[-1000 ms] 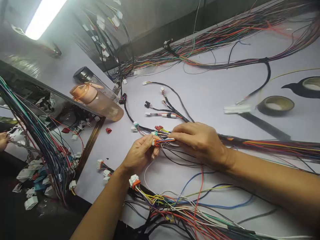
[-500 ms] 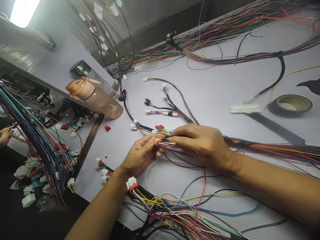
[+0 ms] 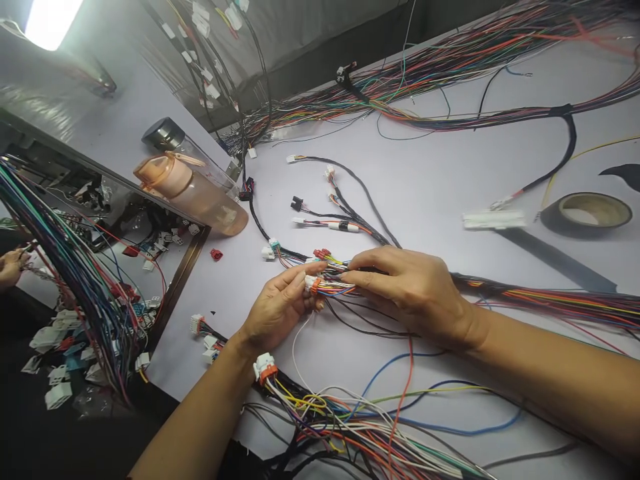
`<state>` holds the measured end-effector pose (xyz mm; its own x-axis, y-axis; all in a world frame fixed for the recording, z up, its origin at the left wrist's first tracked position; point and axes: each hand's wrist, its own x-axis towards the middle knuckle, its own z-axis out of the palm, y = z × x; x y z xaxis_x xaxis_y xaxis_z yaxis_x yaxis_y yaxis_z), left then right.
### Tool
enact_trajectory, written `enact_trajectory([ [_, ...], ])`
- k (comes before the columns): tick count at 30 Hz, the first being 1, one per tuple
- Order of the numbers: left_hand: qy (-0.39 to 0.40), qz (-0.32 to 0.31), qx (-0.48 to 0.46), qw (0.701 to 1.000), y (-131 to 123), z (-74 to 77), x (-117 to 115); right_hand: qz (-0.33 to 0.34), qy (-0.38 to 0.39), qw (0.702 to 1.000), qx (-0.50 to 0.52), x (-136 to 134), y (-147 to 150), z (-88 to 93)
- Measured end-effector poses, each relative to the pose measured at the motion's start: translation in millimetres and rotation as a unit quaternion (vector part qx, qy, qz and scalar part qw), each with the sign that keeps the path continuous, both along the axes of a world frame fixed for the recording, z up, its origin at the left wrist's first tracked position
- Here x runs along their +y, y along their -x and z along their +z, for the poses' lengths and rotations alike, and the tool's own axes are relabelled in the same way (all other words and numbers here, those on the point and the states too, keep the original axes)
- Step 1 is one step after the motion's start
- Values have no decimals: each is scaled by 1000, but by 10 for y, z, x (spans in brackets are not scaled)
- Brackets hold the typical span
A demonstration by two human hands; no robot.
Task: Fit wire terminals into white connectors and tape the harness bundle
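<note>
Left hand's got thumb and fingers pinched on a white-and-orange connector, and the right hand has its fingertips together on the wires just beside it, well in from the worktop's left edge. There's some room that way, with a small red connector near the edge, but loose wires crowd the near side and a long bundle hugs the back edge.

Bare forearms and bare hands
</note>
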<state>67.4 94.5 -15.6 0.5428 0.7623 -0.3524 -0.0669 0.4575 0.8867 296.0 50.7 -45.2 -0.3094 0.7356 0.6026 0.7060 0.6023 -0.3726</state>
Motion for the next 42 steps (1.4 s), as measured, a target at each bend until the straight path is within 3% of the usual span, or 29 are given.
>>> enact_trajectory([
  [7, -82, 29, 51, 995, 0, -39, 24, -8, 4, 1000, -1, 12, -6, 7],
  [22, 2, 35, 27, 999, -24, -11, 21, -13, -10, 1000, 15, 19, 7, 53],
  [42, 31, 24, -21, 999, -83, -41, 18, -52, -45, 997, -14, 25, -23, -25],
])
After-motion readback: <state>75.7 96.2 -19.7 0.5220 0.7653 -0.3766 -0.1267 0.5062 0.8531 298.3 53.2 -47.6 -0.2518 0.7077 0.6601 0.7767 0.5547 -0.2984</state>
